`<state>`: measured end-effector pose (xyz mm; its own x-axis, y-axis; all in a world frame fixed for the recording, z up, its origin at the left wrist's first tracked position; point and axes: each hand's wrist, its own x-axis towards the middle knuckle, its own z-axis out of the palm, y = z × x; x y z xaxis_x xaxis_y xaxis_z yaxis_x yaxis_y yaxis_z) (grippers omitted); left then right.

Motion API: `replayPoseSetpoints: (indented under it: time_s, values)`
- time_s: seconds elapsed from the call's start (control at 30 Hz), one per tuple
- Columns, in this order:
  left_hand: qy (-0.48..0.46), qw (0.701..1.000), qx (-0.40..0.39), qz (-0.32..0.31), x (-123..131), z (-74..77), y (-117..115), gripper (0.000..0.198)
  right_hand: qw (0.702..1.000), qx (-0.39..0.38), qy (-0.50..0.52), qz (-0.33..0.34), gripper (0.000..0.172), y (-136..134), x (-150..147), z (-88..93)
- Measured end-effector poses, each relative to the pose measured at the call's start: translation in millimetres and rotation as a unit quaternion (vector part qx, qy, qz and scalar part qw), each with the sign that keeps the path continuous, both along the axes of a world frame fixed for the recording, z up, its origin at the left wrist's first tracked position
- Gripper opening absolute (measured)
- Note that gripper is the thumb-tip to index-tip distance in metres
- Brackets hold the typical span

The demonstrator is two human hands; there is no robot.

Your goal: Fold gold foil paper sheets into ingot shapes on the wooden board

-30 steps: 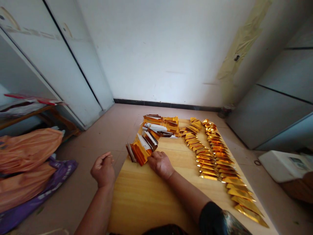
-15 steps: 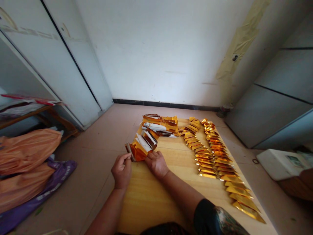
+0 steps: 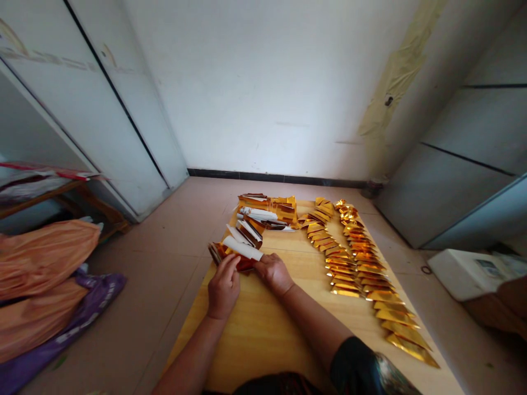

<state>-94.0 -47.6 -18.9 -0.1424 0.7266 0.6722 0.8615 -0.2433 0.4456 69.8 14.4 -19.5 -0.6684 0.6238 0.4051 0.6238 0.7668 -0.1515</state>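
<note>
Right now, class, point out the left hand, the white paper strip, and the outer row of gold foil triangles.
Left hand (image 3: 223,288), head view, its back
White paper strip (image 3: 242,248), head view, its middle
Outer row of gold foil triangles (image 3: 395,318), head view, a lower piece

The folded foil pieces (image 3: 405,333) shine gold. The paper strip (image 3: 242,248) is white, and the bench (image 3: 263,351) is pale yellow with streaked grain.

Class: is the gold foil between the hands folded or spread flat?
Folded: the foil curls over, white side up, against the right hand.
</note>
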Motion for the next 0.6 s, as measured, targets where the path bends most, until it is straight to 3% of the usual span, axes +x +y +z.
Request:
replayPoseSetpoints:
  time_s: [0.13,0.3,0.47,0.6]
  values:
    - [0.038,0.998,-0.05,0.019,5,-1.5,-2,0.041,0.999,-0.013,0.039,-0.024,0.021,-6,25,8.8]
    - [0.071,0.992,-0.102,0.025,8,-2.1,-5,0.036,0.975,-0.09,0.19,-0.069,0.02,-18,62,14.4]
    - [0.069,0.995,-0.036,-0.067,20,6.1,-7,0.042,0.957,-0.139,0.207,-0.146,0.013,-34,84,13.1]
    - [0.062,0.981,-0.05,-0.175,39,14.3,-6,0.054,0.959,-0.146,0.201,-0.135,0.01,-47,96,15.2]
